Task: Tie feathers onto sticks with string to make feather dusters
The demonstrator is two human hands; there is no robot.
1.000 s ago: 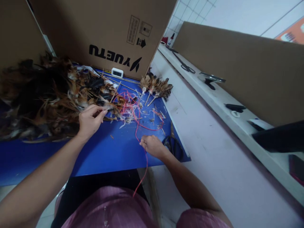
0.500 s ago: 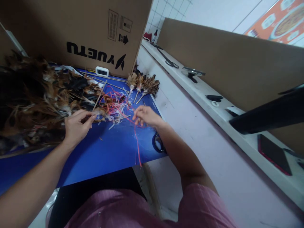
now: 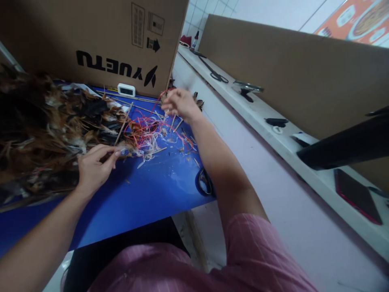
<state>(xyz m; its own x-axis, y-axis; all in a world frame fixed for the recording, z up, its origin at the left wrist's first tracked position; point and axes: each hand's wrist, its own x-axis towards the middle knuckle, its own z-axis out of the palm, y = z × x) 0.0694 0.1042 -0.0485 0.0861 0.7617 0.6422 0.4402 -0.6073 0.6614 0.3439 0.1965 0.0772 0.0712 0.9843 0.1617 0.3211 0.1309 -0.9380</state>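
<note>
My left hand (image 3: 95, 167) is closed in a pinch at the edge of the feather pile (image 3: 69, 129). A small brown feather tuft (image 3: 129, 149) shows at its fingertips; the exact grip is hard to make out. Close by, a thin stick (image 3: 124, 123) leans on the pile. My right hand (image 3: 181, 104), fingers curled, is over the feather bundles on sticks (image 3: 199, 101) at the back and hides most of them. A red plastic strand (image 3: 158, 100) arcs from near its fingers. Beneath it lies a tangle of red and white strands (image 3: 147, 132).
A large cardboard box (image 3: 106, 36) stands behind the blue table (image 3: 152, 182), with a small white digital device (image 3: 126, 90) before it. A black ring-shaped object (image 3: 204, 181) sits at the right edge. Scissors (image 3: 217, 76) and a phone (image 3: 358, 195) lie on the ledge.
My right hand has moved away from me, from the near side of the tangle to the bundles. The red strand that hung toward me now arcs beyond the hand. My left hand has barely moved.
</note>
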